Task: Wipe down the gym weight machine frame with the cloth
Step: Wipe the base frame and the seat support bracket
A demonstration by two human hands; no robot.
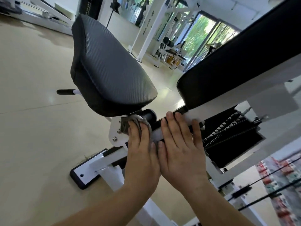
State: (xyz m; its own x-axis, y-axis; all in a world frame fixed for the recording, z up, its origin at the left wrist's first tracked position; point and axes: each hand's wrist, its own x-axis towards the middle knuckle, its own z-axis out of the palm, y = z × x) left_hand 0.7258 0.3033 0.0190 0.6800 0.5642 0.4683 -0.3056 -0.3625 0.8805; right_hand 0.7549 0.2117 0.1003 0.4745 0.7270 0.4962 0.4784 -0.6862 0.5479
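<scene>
I can't read any text from here. Beyond the weight machine frame (97,162), up and away from it, a white upright (147,28) carries dark letters running along its length, turned sideways and too small for me to make out. Low to the right of the frame, a colourful printed surface (280,176) shows red and green patches, all blurred.

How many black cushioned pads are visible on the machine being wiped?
2: the seat pad at centre left, and the long pad at upper right. More may lie out of view.
</scene>
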